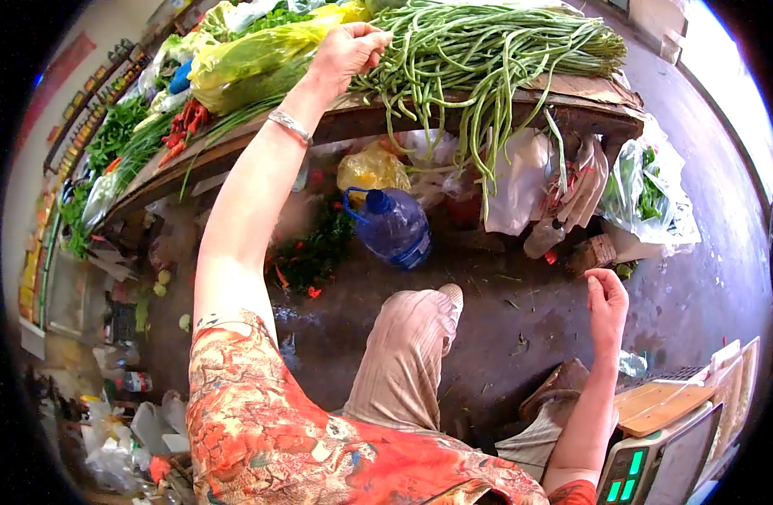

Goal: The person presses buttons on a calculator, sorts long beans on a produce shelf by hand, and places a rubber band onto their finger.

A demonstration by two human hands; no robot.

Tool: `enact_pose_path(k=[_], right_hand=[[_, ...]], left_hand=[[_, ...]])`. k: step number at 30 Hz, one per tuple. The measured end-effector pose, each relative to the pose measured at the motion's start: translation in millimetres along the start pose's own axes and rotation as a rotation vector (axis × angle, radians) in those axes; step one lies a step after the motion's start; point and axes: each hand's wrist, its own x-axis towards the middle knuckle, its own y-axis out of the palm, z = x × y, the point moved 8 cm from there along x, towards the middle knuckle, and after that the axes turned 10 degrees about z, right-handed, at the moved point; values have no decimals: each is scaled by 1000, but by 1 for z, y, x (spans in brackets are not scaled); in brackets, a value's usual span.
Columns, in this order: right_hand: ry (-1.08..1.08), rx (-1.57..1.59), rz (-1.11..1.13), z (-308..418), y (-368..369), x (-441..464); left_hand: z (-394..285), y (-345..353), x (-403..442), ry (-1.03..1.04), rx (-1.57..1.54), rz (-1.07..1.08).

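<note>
A large heap of green yard-long beans (487, 50) lies on the raised stall, many ends hanging over its front edge. At the left side of this heap is my left hand (350, 57), wearing a bracelet at the wrist. Its fingers are pinched at the beans; what is between them, if anything, I cannot make out. Beside it lies a yellow plastic bag of greens (252, 71). My right hand (606, 307) hangs low on the right, above the floor, its fingers curled closed and nothing showing in them.
Red peppers (183, 126) and leafy greens (121, 135) lie along the stall to the left. Under it stand a blue water jug (393, 227) and a yellow plastic bag (374, 168). A digital scale (656, 463) is at the lower right. Bagged greens (651, 189) hang at the right end.
</note>
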Motion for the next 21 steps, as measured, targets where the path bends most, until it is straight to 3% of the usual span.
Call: enact_pose_path(k=[2, 5, 12, 16, 19, 21], right_hand=[[-17, 6, -4, 1, 1, 0], [-20, 13, -2, 0, 0, 0], [-5, 15, -15, 4, -3, 0], [-1, 28, 0, 0, -3, -1], [-7, 12, -19, 3, -7, -3], [-5, 8, -30, 4, -7, -4]], left_hand=[[1, 10, -2, -40, -30, 17], [-1, 6, -2, -77, 302, -164], [23, 0, -9, -237, 5, -35], [21, 6, -14, -210, 57, -67], [31, 6, -20, -392, 52, -73], [31, 5, -21, -354, 26, -76]])
